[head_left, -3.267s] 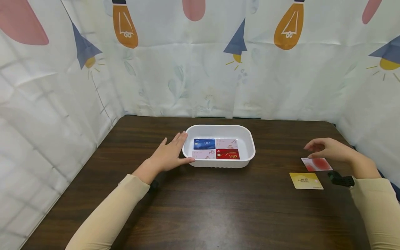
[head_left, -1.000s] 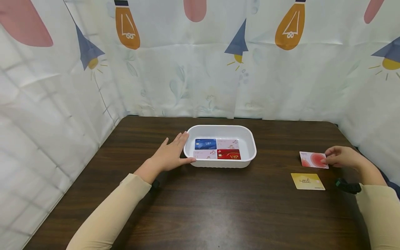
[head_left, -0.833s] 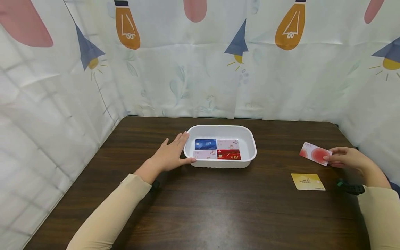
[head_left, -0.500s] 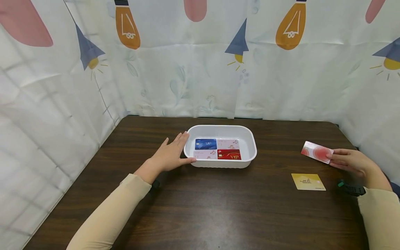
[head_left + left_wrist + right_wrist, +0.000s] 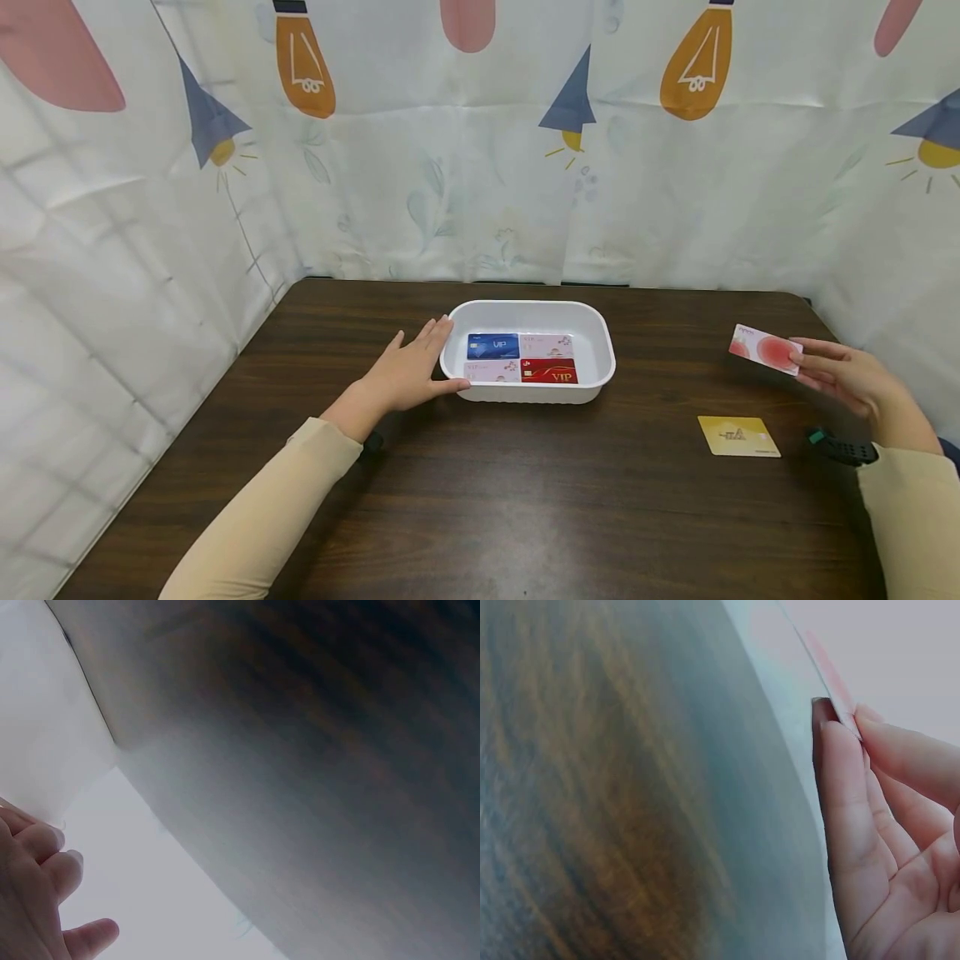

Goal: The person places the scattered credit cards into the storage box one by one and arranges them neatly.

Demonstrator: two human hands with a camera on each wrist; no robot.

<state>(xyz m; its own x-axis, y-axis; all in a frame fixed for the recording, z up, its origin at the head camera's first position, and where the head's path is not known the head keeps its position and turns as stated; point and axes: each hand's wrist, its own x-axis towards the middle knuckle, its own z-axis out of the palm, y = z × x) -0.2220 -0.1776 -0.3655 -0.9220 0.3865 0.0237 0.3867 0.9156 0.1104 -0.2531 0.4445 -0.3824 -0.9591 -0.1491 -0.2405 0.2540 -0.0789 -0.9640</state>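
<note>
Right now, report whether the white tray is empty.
Not empty: the tray holds a blue VIP card, a red VIP card and two pink cards.

The head view is bright and mostly sharp, with a pale shiny spot of light near the front of the dark brown table (image 5: 600, 483) and a soft shadow beside the left sleeve (image 5: 262, 508). The left wrist view is much darker, and its table looks smudgy and blurry next to washed-out white, while the left hand (image 5: 34, 881) is a bit dim. The right wrist view has a blurry table too and a pale, faded background, but the right hand (image 5: 900, 847) looks clearer
</note>
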